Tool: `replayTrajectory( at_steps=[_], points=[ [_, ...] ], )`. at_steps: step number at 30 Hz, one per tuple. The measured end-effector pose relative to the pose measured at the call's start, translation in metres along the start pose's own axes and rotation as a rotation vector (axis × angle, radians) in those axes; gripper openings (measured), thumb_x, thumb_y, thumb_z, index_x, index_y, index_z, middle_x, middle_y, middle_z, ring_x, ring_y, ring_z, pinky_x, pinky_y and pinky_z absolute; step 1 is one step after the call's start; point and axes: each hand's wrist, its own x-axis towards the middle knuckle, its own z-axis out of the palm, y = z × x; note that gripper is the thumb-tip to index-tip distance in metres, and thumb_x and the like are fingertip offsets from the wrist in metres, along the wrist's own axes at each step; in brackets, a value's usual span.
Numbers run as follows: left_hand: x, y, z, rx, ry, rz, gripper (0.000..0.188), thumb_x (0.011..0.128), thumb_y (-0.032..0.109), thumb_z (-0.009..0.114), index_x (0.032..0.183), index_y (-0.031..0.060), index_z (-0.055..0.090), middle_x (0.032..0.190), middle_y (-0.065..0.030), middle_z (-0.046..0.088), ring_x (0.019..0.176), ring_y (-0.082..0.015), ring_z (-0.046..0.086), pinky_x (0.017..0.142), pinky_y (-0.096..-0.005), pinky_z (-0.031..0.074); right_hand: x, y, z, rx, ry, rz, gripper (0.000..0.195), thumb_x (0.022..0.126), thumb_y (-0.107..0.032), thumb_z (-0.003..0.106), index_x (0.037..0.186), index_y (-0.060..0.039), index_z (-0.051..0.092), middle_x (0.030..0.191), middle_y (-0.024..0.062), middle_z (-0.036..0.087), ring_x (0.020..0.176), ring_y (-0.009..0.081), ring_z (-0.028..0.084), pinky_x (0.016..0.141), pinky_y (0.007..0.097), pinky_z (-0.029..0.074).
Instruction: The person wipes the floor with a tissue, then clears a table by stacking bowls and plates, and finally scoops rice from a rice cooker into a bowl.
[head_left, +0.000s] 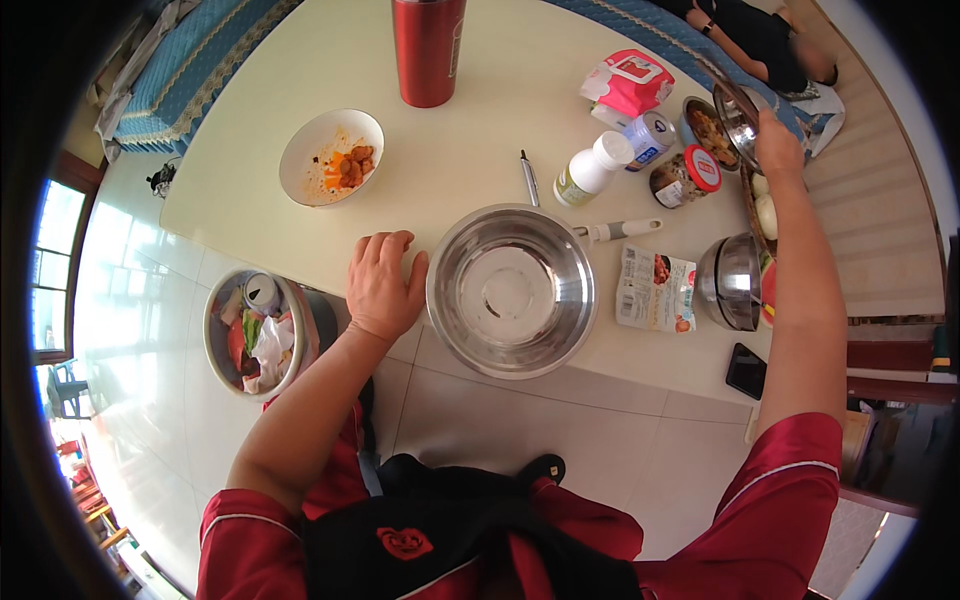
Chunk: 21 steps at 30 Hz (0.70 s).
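My left hand (384, 283) lies palm down on the table's near edge, holding nothing, its thumb close to the rim of a stainless steel basin (510, 289). The shiny basin sits before me, jutting past the table edge, with nothing in it but a little dark mark. At the far right, my right hand (780, 146) is stretched out and grips a tilted stainless steel bowl (739, 127) by its rim. Under and beside it stands a bowl of cooked food (709, 131), partly covered. A white-and-grey handle (622, 229) sticks out beside the basin; its other end is hidden.
The table (480, 157) holds a food bowl (300, 165), red tumbler (429, 56), pen (529, 178), white bottle (589, 174), can (651, 139), jar (682, 178), wipes pack (630, 79), food packet (656, 289), metal bowls (731, 277) and phone (746, 371). A waste bin (214, 337) stands left. A person (750, 37) reclines beyond.
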Motion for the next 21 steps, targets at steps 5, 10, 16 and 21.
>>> replayTrajectory(
  at_steps=[5,10,16,21],
  points=[
    [-0.001,-0.002,0.001,-0.003,0.02,0.023,0.023,0.078,0.016,0.063,0.097,0.0064,0.054,0.09,-0.0076,0.058,0.086,-0.0288,0.053,0.076,-0.0379,0.043,0.004,0.014,0.009,0.115,0.105,0.132,0.024,0.084,-0.018,0.05,0.106,-0.0086,0.051,0.096,0.0224,0.063,0.092,0.0413,0.06,0.078,0.0503,0.047],
    [-0.001,-0.003,0.002,0.005,0.022,0.031,0.023,0.077,0.016,0.063,0.097,0.0067,0.054,0.09,-0.0074,0.058,0.086,-0.0285,0.053,0.076,-0.0384,0.043,0.007,0.033,0.02,0.209,0.203,0.172,0.027,0.083,-0.02,0.051,0.106,-0.0061,0.051,0.093,0.0222,0.064,0.089,0.0407,0.06,0.077,0.0507,0.047],
    [-0.001,-0.004,0.002,0.026,0.016,0.019,0.024,0.077,0.017,0.063,0.098,0.0074,0.054,0.09,-0.0072,0.058,0.086,-0.0284,0.053,0.076,-0.0385,0.043,-0.01,-0.009,-0.014,0.009,0.036,0.043,0.018,0.085,-0.014,0.046,0.101,-0.0057,0.049,0.092,0.0229,0.063,0.088,0.0423,0.06,0.075,0.0517,0.047],
    [0.0,-0.004,0.003,0.019,0.029,0.032,0.023,0.077,0.017,0.063,0.097,0.0073,0.055,0.089,-0.0074,0.058,0.085,-0.0282,0.053,0.075,-0.0381,0.044,-0.003,-0.014,-0.008,-0.001,0.039,-0.034,0.018,0.086,-0.016,0.045,0.103,-0.0083,0.049,0.094,0.0234,0.063,0.09,0.0431,0.06,0.076,0.0517,0.047]
  ],
)
